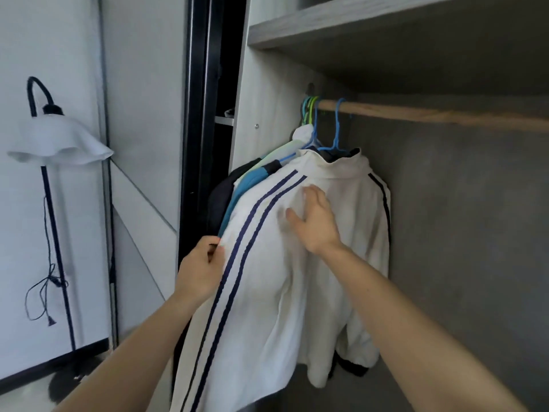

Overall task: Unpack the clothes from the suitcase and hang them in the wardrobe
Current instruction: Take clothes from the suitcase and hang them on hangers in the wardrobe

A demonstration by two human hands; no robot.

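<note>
Centre frame: left grip (202, 263) pinches the hung jacket (267, 307) by its sleeve, right grip (315, 221) spread flat, straightening it; next, probably let go

Soft daylight; shadowed wardrobe (445, 203); wide-angle warp

Wardrobe tally
One white jacket (267, 278), about three garments (252, 181) behind it, one rail (430, 114), one shelf (386, 22), one floor lamp (59, 141), one left hand (199, 269), one right hand (315, 224).
</note>
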